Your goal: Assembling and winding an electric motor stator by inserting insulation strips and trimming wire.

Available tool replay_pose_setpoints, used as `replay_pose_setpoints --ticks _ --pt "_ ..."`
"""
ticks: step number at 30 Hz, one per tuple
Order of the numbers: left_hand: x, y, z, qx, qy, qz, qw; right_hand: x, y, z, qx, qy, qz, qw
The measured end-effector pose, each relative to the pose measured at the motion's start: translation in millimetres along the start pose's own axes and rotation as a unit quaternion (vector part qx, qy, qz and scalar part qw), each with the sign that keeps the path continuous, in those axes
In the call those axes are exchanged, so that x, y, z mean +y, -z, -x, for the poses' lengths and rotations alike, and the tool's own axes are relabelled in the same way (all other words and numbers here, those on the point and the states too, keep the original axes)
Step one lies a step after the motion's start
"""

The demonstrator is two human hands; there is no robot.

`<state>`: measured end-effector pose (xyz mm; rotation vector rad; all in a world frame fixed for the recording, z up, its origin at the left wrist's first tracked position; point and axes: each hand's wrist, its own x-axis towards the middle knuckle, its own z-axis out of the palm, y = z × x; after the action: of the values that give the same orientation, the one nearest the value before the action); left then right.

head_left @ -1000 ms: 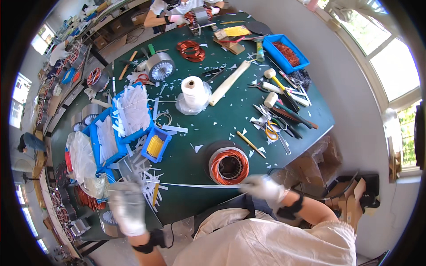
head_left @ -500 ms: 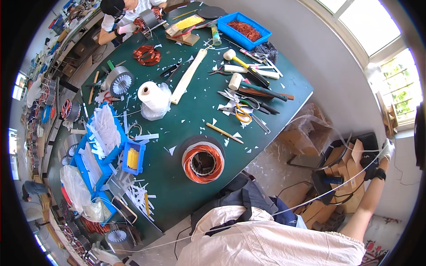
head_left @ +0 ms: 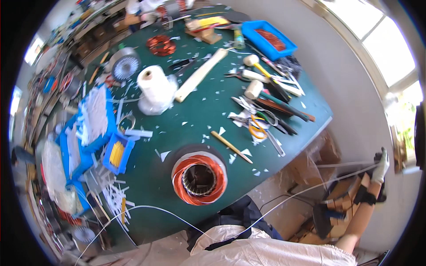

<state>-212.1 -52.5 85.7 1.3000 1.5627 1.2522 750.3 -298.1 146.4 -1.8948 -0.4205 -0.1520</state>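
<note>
My right hand [head_left: 380, 167], in a pale glove with a dark wrist band, is stretched far out to the right and closed on a thin white cord [head_left: 151, 206]. From that hand the cord sags across my lap, arches over the table's near edge and leaves at the lower left. My left hand does not show. On the green table [head_left: 151, 177] before me stands a stator with orange-red wire windings [head_left: 218, 179], open bore upward, apart from the cord. A white spool of cord [head_left: 151, 82] stands farther back in clear plastic wrapping.
Blue bins of white strips [head_left: 95, 115] and a small blue box of yellow sticks [head_left: 116, 153] line the left. Mallets, pliers and scissors [head_left: 257, 126] lie at right, near a wooden stick [head_left: 231, 147]. A blue tray [head_left: 277, 53] holds copper wire. Another person works at the far edge.
The view has shifted, with blur. My left hand has dropped out of sight at the lower left. The cord, nearly straight across my lap before, now hangs slack with an arch over the table.
</note>
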Motion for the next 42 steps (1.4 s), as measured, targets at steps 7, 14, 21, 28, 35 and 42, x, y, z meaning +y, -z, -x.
replay_pose_setpoints --ticks 7,14,21,28,35,42 --pt "75 -45 39 -0.212 -0.247 0.355 0.876 87 -85 35 -0.42 -0.049 0.226 0.877" --pt "52 -142 107 -0.461 -0.057 0.5 0.731 79 -164 190 -0.599 -0.024 0.047 0.799" --pt "21 -318 123 -0.511 -0.329 0.111 0.786 53 -227 327 -0.487 -0.027 -0.142 0.861" --pt "-29 -474 142 -0.324 -0.439 -0.386 0.744 44 -230 328 -0.395 0.122 -0.103 0.905" --pt "-1 -483 116 -0.291 -0.429 -0.447 0.729 61 -231 325 -0.349 -0.171 -0.53 0.754" --pt "-7 -477 93 -0.221 -0.441 -0.285 0.822 94 -246 366 -0.21 0.419 0.125 0.875"
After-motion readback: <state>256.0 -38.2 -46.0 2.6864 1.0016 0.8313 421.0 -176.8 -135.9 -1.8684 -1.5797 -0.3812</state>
